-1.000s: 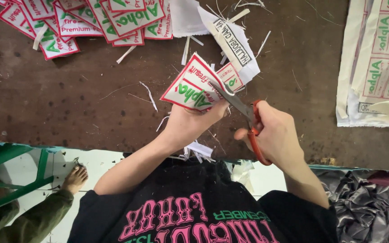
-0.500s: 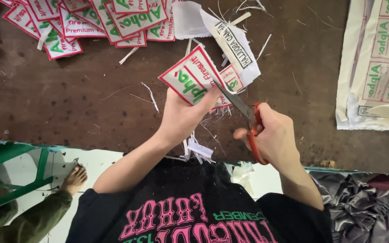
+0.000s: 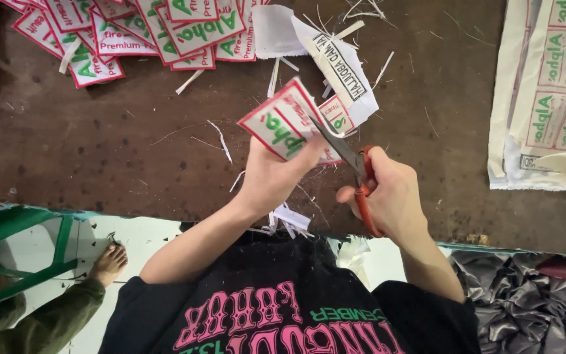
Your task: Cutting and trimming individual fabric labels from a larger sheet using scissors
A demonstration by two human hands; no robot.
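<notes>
Left hand (image 3: 271, 178) pinching white red-bordered fabric label (image 3: 282, 123) above brown table (image 3: 99, 157), rotated further since last frame. Right hand (image 3: 388, 196) fingers closed through orange-handled scissors (image 3: 352, 164), blades into label edge; trimming ongoing.

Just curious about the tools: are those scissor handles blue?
No, the scissors in the right hand have orange-red handles.

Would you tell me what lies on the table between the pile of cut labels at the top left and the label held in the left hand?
Mostly bare brown table, with thin white trimmings strewn between the pile of cut labels and the label held by the left hand, per the head view.
</notes>
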